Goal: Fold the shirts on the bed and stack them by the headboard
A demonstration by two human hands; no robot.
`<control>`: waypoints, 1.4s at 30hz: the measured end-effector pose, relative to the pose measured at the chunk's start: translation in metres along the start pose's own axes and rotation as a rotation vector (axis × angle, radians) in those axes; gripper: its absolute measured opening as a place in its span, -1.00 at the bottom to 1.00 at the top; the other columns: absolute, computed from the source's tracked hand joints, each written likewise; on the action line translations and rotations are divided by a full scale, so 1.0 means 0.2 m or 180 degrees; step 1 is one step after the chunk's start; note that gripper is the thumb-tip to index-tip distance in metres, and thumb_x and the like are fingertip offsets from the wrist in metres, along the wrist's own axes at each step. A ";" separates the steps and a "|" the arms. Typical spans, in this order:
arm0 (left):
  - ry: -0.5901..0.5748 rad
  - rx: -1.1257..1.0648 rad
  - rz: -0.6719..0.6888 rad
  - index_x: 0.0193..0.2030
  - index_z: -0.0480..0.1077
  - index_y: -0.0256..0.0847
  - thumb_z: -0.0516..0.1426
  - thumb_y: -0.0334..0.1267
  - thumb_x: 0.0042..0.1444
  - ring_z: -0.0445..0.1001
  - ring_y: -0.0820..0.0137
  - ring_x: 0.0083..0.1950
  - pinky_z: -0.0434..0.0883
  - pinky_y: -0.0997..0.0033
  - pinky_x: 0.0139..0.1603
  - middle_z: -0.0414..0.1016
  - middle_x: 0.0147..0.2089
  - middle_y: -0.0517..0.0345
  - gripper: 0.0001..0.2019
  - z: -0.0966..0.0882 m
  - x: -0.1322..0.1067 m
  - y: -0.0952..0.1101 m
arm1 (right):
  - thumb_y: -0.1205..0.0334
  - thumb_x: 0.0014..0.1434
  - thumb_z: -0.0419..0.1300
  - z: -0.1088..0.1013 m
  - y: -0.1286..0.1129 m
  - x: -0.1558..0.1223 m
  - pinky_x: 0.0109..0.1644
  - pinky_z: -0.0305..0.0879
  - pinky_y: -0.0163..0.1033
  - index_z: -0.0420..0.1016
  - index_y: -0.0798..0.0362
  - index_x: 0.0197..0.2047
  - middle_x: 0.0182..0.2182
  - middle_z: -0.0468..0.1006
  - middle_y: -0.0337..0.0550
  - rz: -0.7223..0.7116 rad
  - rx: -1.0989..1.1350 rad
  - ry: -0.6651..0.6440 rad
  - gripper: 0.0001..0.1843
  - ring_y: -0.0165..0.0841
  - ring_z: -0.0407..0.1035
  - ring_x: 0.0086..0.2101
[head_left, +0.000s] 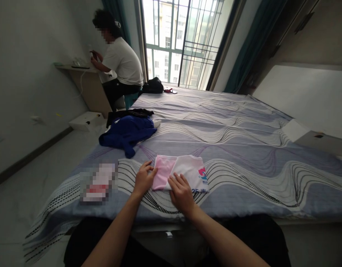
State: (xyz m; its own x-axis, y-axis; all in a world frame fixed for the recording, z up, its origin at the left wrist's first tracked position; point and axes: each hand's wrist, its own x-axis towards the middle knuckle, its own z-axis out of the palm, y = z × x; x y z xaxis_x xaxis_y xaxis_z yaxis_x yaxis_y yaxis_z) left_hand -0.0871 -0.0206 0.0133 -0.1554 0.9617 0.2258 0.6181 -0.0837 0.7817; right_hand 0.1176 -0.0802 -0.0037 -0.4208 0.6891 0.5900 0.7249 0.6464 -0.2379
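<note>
A folded pink and white garment (184, 171) with a small logo lies on the bed (243, 148) near its front edge. My left hand (144, 178) rests at the garment's left pink edge, fingers bent and touching the cloth. Flat on the garment's lower middle lies my right hand (182, 193), its fingers stretched out and pressing down. Neither hand lifts the cloth.
A blue garment (129, 133) and a dark one (129, 113) lie on the bed's left side. A blurred-out item (98, 183) sits left of my hands. Another person in a white shirt (123, 63) sits at a small desk (84, 74) by the window. A black bag (152, 86) lies at the far end.
</note>
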 end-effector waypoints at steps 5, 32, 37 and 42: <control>-0.0064 -0.0008 -0.0035 -0.38 0.52 -0.15 0.13 0.02 0.15 0.30 0.12 0.36 0.17 0.09 0.42 0.51 0.21 -0.07 -0.69 0.00 0.02 0.00 | 0.44 0.23 0.09 -0.01 0.00 0.00 0.40 0.06 0.09 0.46 0.17 0.23 0.14 0.54 0.04 0.0015 0.0019 0.0008 -0.49 -0.13 0.24 0.28; -0.0476 0.0842 0.1599 0.32 0.27 -0.26 -0.16 -0.25 0.37 0.26 0.22 0.40 0.24 0.07 0.39 0.37 0.34 -0.10 -0.54 0.25 -0.02 0.35 | 0.29 0.35 -0.04 -0.12 0.13 0.18 0.43 -0.03 0.10 0.12 0.31 0.44 0.39 0.17 0.16 0.1378 -0.0090 -0.0579 -0.37 -0.09 -0.06 0.41; -0.1064 0.1728 0.1285 0.45 0.15 -0.04 -0.12 -0.03 0.37 0.02 0.05 0.52 -0.03 -0.15 0.47 0.09 0.51 0.00 -0.45 0.36 0.07 0.31 | 0.00 0.41 -0.04 -0.13 0.38 0.20 0.46 -0.26 0.20 0.05 0.14 0.48 0.46 0.00 0.03 0.1469 -0.0454 -0.1108 -0.32 -0.07 -0.15 0.43; -0.0835 0.2061 0.0964 0.46 0.14 -0.01 -0.16 0.03 0.37 0.03 0.04 0.51 -0.06 -0.14 0.47 0.11 0.51 0.00 -0.43 0.29 0.13 0.24 | -0.04 0.42 -0.10 -0.15 0.49 0.18 0.47 -0.32 0.16 0.00 0.09 0.50 0.47 -0.01 -0.03 0.1722 -0.0555 -0.1169 -0.31 -0.13 -0.17 0.43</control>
State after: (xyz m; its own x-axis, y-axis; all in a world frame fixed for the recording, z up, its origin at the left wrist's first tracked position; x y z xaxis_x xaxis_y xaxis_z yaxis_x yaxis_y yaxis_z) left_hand -0.0169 0.0150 0.0220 0.2312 0.9584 0.1675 0.9458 -0.2618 0.1922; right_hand 0.1897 -0.0023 0.0183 -0.1097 0.9873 0.1150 0.9500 0.1382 -0.2799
